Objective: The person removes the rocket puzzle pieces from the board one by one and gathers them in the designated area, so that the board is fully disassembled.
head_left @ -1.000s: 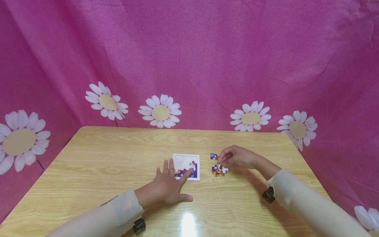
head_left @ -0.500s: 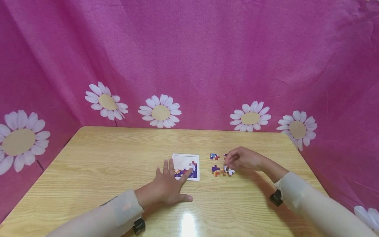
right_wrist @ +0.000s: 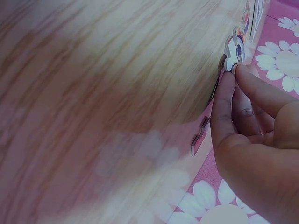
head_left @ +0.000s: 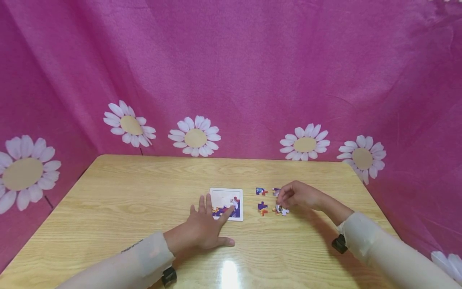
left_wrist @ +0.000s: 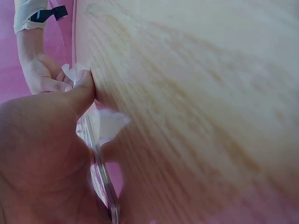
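At the left, a beige sleeve (head_left: 133, 257) with a black wrist device (head_left: 169, 276) led to the left hand (head_left: 202, 228), whose fingers were straight and spread, grasping nothing. They lay across the lower left of a white puzzle tray (head_left: 242, 204) on the table (head_left: 144, 192), the index finger reaching over the filled part. Colourful pieces filled the tray's bottom and lower right; its upper left showed white.

Just right of the tray lay a blue-and-red piece (head_left: 260, 191), with a purple-and-orange piece (head_left: 262, 208) nearer the person. Next came a partly covered piece (head_left: 276, 192) beside the right hand (head_left: 299, 195), which pinched a mostly white piece (head_left: 284, 211) between thumb and index finger; whether that piece touched the table could not be told.
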### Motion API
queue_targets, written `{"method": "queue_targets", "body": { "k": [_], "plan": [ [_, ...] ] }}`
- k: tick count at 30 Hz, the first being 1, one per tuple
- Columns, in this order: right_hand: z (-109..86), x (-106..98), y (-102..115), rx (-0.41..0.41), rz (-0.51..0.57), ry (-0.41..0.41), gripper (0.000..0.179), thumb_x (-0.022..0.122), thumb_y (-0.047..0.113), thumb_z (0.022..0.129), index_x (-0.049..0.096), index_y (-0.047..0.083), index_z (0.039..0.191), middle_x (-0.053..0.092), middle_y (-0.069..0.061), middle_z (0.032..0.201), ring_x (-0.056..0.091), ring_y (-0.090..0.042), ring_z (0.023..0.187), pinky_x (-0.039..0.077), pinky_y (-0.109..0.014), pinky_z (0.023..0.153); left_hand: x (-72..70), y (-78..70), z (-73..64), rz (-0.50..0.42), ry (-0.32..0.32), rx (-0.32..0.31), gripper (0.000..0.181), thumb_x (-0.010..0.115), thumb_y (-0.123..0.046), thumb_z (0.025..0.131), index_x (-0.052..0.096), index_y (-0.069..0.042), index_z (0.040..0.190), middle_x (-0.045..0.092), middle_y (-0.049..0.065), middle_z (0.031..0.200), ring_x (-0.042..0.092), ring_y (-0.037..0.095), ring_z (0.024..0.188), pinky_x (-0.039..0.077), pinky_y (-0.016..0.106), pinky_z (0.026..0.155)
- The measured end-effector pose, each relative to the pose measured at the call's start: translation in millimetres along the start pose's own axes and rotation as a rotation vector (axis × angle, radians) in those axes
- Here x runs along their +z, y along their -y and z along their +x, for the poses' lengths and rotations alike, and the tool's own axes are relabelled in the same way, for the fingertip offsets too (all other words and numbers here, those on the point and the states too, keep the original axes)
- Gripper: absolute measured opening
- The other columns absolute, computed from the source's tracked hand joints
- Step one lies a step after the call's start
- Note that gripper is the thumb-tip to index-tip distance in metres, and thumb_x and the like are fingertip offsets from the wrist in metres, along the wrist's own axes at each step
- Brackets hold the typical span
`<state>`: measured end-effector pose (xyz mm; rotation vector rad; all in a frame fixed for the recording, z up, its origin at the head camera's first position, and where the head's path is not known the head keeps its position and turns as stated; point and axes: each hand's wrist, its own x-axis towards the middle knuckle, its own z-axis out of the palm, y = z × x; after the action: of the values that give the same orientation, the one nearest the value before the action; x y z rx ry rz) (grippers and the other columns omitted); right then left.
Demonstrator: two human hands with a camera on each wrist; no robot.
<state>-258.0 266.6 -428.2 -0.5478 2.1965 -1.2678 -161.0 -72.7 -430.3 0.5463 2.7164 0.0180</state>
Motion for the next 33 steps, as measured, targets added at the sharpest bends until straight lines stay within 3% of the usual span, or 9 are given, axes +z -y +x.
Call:
{"method": "queue_targets", "body": {
  "k": [19, 33],
  "plan": [
    [-0.1, -1.0, 1.4, -0.009, -0.030, -0.029, 0.011, 0.067, -0.013, 0.090, 0.070, -0.014, 0.100, 0.075, -0.021, 0.099, 0.069, -0.021, 0.091, 0.059, -0.027, 0.080, -0.7, 0.2, -0.3, -0.009, 0.010, -0.005, 0.098, 0.045, -0.090, 0.083, 0.016, -0.044, 0.165, 0.004, 0.037, 0.166, 0.004, 0.058, 0.153, 0.021, 0.073, 0.117],
    [10.0, 6.4, 13.1, -0.025, -0.020, -0.023, 0.018, 0.065, -0.008, 0.094, 0.071, -0.010, 0.112, 0.075, -0.022, 0.110, 0.071, -0.024, 0.100, 0.060, -0.032, 0.085, 1.9, 1.0, -1.2, 0.024, -0.023, 0.011, 0.098, 0.043, -0.090, 0.084, 0.014, -0.042, 0.165, 0.005, 0.041, 0.164, 0.006, 0.059, 0.152, 0.023, 0.072, 0.116]
  ]
}}
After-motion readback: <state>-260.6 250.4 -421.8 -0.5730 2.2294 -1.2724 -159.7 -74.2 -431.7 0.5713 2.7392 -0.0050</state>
